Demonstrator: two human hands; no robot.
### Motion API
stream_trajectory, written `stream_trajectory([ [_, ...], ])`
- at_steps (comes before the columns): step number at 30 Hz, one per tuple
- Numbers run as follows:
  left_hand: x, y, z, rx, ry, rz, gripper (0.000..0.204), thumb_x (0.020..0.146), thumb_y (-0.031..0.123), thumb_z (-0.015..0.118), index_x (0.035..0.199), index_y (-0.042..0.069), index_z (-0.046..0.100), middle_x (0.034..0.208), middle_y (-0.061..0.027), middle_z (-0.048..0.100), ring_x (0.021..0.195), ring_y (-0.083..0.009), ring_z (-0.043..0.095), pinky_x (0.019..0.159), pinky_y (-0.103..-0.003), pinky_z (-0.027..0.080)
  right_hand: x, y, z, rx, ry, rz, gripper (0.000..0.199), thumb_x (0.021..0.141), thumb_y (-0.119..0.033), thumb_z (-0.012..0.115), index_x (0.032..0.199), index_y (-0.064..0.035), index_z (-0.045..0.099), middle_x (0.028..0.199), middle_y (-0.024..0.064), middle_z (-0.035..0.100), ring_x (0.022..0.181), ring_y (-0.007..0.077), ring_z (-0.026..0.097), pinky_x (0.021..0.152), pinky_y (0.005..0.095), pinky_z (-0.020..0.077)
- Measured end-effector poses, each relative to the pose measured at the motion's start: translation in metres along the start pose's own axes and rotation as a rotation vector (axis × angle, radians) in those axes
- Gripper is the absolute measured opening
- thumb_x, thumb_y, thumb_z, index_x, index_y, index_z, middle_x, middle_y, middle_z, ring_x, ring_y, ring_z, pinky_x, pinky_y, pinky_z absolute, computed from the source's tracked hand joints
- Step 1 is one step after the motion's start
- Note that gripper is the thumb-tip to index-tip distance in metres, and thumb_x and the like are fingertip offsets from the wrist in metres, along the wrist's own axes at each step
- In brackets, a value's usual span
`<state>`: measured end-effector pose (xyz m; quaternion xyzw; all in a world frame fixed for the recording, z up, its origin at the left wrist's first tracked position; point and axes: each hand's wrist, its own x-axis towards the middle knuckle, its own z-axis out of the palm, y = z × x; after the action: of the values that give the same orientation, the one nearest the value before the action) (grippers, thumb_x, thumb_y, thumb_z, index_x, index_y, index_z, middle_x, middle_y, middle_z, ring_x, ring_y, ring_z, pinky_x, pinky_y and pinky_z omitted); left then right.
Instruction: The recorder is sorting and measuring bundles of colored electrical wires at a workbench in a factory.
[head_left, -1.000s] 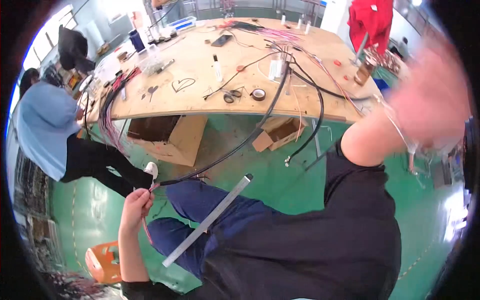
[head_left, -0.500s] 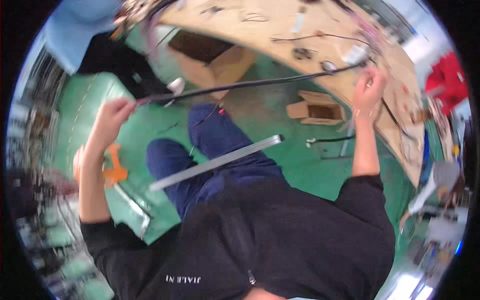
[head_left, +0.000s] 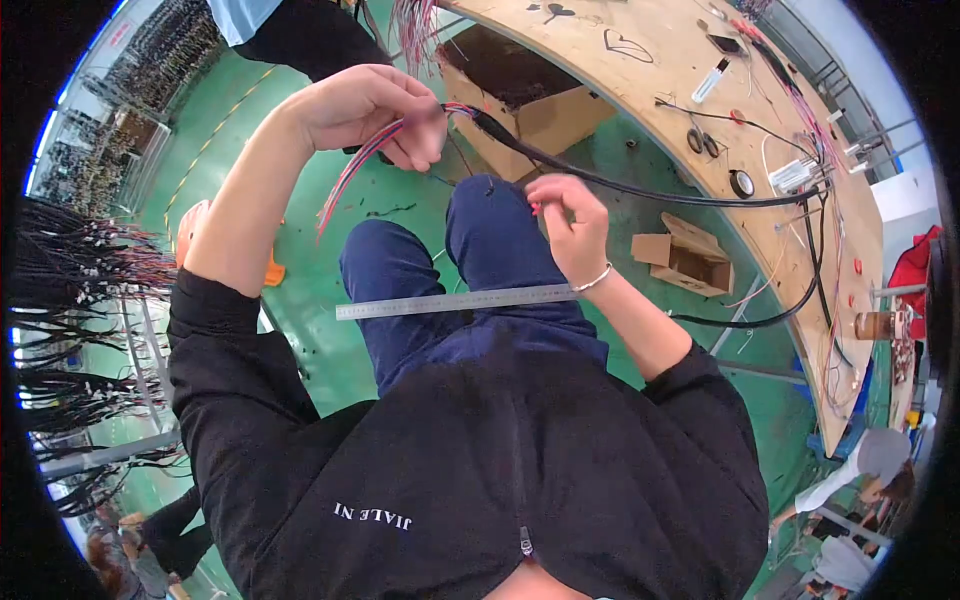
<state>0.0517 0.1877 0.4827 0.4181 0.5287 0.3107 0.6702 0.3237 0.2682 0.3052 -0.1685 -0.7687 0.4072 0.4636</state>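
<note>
My left hand [head_left: 385,120] is closed around a wire bundle; its loose pink, dark and bluish ends [head_left: 352,180] hang below the fingers. From there the bundle runs into a black-sleeved cable [head_left: 620,187], which arcs rightward onto the table. Over my right knee is my right hand [head_left: 572,225], its fingers curled together and slightly blurred. A small red piece [head_left: 536,209] shows at its fingertips; whether it is gripped I cannot tell. Across my thighs lies a steel ruler [head_left: 455,303], its right end by my right wrist.
The wooden table [head_left: 640,110] curves along the right, bearing scissors [head_left: 702,143], a tape roll [head_left: 741,183], a white connector block [head_left: 793,176] and loose wires. Cardboard boxes [head_left: 560,125] [head_left: 683,255] stand on the green floor. Black harnesses [head_left: 75,270] hang at left. Other people are at the edges.
My right hand has let go of the cable by the table and come down over my knee. My left hand has moved up and right, still on the wires. The ruler lies more level.
</note>
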Motion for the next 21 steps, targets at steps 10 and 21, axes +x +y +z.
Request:
stream_trajectory([
  [10, 0.011, -0.007, 0.001, -0.008, 0.032, 0.083, 0.023, 0.099, 0.018, 0.052, 0.101, -0.003, 0.062, 0.074, -0.0093, 0.068, 0.053, -0.0097, 0.062, 0.049, -0.020, 0.049, 0.041, -0.009, -0.002, -0.186, 0.125, -0.389, 0.021, 0.078, 0.007, 0.052, 0.094, -0.0008, 0.062, 0.099, 0.0127, 0.064, 0.091, 0.0246, 0.061, 0.084, 0.0321, 0.0480],
  [21, -0.001, -0.001, 0.044, 0.678, 0.241, 0.098, 0.021, 0.090, 0.017, 0.063, 0.085, 0.000, 0.073, 0.060, -0.0010, 0.061, 0.050, -0.0055, 0.052, 0.048, -0.022, 0.041, 0.170, -0.026, 0.024, 0.527, -1.545, 0.737, 0.069, 0.101, -0.053, 0.031, 0.100, 0.0063, 0.067, 0.099, 0.0146, 0.070, 0.090, 0.0172, 0.064, 0.085, 0.0314, 0.0488],
])
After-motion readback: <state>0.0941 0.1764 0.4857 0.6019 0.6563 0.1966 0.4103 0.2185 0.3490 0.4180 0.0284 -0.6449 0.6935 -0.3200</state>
